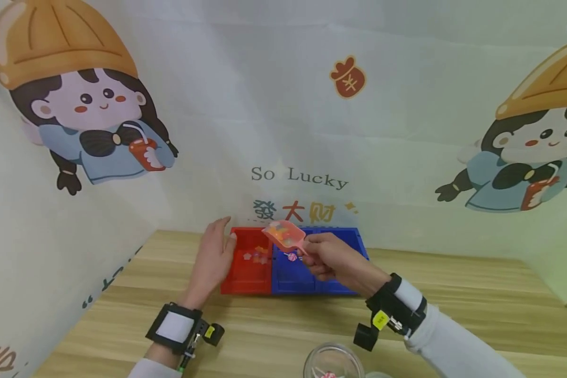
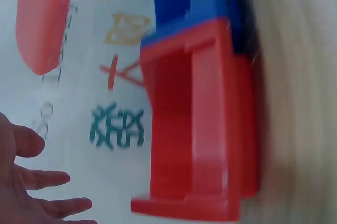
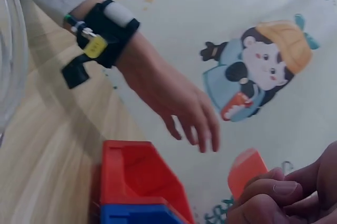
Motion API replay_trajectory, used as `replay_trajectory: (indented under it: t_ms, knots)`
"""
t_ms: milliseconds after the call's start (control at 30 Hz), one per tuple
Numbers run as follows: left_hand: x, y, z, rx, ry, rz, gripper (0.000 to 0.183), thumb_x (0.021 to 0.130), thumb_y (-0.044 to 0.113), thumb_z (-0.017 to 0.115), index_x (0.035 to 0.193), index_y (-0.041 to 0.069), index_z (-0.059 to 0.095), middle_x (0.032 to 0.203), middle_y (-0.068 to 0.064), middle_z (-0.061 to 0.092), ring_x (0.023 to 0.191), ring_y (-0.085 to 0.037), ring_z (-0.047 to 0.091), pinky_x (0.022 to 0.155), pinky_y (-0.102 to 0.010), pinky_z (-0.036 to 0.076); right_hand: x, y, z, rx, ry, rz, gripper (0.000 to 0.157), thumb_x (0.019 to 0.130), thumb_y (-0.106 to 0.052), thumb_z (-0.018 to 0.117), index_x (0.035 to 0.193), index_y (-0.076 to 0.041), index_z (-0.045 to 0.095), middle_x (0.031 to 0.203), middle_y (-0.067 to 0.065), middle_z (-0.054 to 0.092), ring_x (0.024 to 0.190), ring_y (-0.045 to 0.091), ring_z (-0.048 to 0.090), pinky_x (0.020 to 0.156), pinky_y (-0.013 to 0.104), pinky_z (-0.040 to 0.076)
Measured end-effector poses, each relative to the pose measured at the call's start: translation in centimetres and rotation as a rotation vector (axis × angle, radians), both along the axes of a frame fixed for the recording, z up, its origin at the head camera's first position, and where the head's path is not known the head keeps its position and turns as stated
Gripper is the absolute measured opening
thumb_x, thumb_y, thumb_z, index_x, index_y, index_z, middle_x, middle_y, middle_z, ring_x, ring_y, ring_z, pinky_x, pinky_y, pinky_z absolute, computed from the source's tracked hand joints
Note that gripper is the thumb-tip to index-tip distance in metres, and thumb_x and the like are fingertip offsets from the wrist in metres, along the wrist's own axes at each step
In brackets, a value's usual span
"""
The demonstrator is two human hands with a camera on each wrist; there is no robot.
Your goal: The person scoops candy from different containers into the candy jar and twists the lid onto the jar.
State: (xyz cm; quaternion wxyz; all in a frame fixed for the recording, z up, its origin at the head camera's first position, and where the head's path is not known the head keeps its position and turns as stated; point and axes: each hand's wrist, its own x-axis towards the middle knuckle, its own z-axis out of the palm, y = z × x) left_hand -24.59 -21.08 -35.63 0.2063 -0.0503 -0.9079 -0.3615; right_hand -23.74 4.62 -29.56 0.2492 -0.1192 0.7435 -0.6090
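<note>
My right hand point(image 1: 333, 258) pinches the handle of a pink translucent scoop point(image 1: 285, 237), which carries small colourful pieces above the bins. Below it a red bin point(image 1: 245, 283) has several small pale and orange pieces point(image 1: 259, 256) on its floor. Joined to its right side is a blue bin point(image 1: 293, 284), partly hidden by the right hand; a pink-and-white swirl lollipop point(image 1: 291, 256) lies in it. My left hand point(image 1: 213, 254) is held at the red bin's left side, fingers extended and holding nothing. In the left wrist view the scoop point(image 2: 42, 29) appears beyond the left fingers.
A round clear jar point(image 1: 334, 346) with lollipops inside stands at the table's near edge, cut off by the frame. Part of another round rim point(image 1: 378, 375) shows beside it. The wood-grain table point(image 1: 430, 294) meets a printed cloth backdrop point(image 1: 274, 115) behind the bins.
</note>
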Motion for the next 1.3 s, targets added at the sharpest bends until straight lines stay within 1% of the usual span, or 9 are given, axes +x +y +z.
replay_trajectory:
  t_ms: [167,367,500,600,767,867,933,1067,1300]
  knots:
    - [2.0,2.3,-0.3,-0.036,0.063,-0.06,0.047,0.098,0.018,0.048,0.141,0.001,0.04,0.142,-0.018,0.044,0.131,-0.035,0.042,0.11,-0.054,0.035,1.4,3.4,0.7,-0.024,0.036,0.026,0.027,0.104,-0.022,0.035,0.093,-0.003,0.05,0.065,-0.002,0.036,0.047,0.01,0.024,0.043,0.022,0.02]
    - [4.3,5.7,-0.7,0.024,0.009,-0.307,0.048,0.101,0.031,0.046,0.146,0.014,0.038,0.149,-0.006,0.042,0.138,-0.027,0.039,0.111,-0.054,0.035,3.5,7.2,0.6,-0.035,0.021,0.075,0.031,0.102,-0.032,0.043,0.087,-0.006,0.052,0.061,-0.005,0.035,0.044,0.008,0.024,0.041,0.023,0.017]
    - [5.5,7.2,-0.8,0.029,-0.172,-0.586,0.048,0.102,0.039,0.038,0.149,0.029,0.032,0.153,0.006,0.037,0.142,-0.02,0.034,0.114,-0.05,0.032,4.5,9.7,0.2,-0.039,0.015,0.132,0.035,0.1,-0.038,0.046,0.085,-0.008,0.054,0.06,-0.007,0.036,0.041,0.006,0.025,0.039,0.023,0.017]
    - [6.0,7.8,-0.7,0.072,-0.361,-0.858,0.047,0.102,0.044,0.032,0.149,0.037,0.027,0.154,0.012,0.033,0.144,-0.014,0.03,0.115,-0.041,0.033,4.9,11.3,0.1,-0.03,0.033,0.214,0.035,0.101,-0.037,0.044,0.086,-0.007,0.055,0.06,-0.007,0.035,0.042,0.006,0.025,0.038,0.023,0.017]
    - [6.5,8.8,-1.1,0.143,-0.591,-1.293,0.076,0.091,0.07,0.031,0.153,0.029,0.015,0.159,0.002,0.025,0.146,-0.012,0.025,0.117,-0.032,0.029,5.3,13.0,0.9,0.07,0.088,0.334,0.038,0.102,-0.034,0.043,0.098,-0.001,0.061,0.057,-0.005,0.034,0.041,0.008,0.025,0.037,0.023,0.017]
    - [6.7,9.5,-1.5,0.115,-0.642,-1.462,0.101,0.078,0.083,0.034,0.155,0.023,0.006,0.161,-0.005,0.02,0.145,-0.011,0.026,0.115,-0.03,0.031,5.6,13.7,1.6,0.134,0.134,0.38,0.038,0.102,-0.031,0.044,0.1,0.001,0.063,0.055,0.001,0.032,0.04,0.009,0.024,0.036,0.024,0.018]
    - [6.9,9.9,-1.8,0.118,-0.678,-1.52,0.102,0.078,0.081,0.038,0.154,0.021,0.006,0.16,-0.008,0.021,0.145,-0.012,0.027,0.114,-0.029,0.033,5.8,14.0,1.9,0.158,0.163,0.417,0.036,0.102,-0.028,0.045,0.095,0.001,0.065,0.053,0.009,0.029,0.04,0.009,0.025,0.035,0.023,0.019]
    - [7.3,10.2,-2.3,0.14,-0.716,-1.551,0.092,0.084,0.07,0.046,0.153,0.021,0.011,0.158,-0.007,0.026,0.143,-0.014,0.03,0.113,-0.029,0.034,6.1,14.4,2.0,0.136,0.215,0.526,0.032,0.102,-0.018,0.045,0.089,0.003,0.064,0.054,0.022,0.027,0.038,0.009,0.026,0.033,0.02,0.02]
    - [7.2,10.5,-2.6,0.168,-0.728,-1.537,0.085,0.09,0.06,0.049,0.153,0.015,0.014,0.157,-0.009,0.027,0.139,-0.009,0.033,0.114,-0.028,0.032,6.4,14.3,1.7,0.156,0.236,0.635,0.029,0.101,-0.014,0.045,0.084,0.005,0.06,0.06,0.021,0.033,0.043,0.004,0.031,0.037,0.02,0.023]
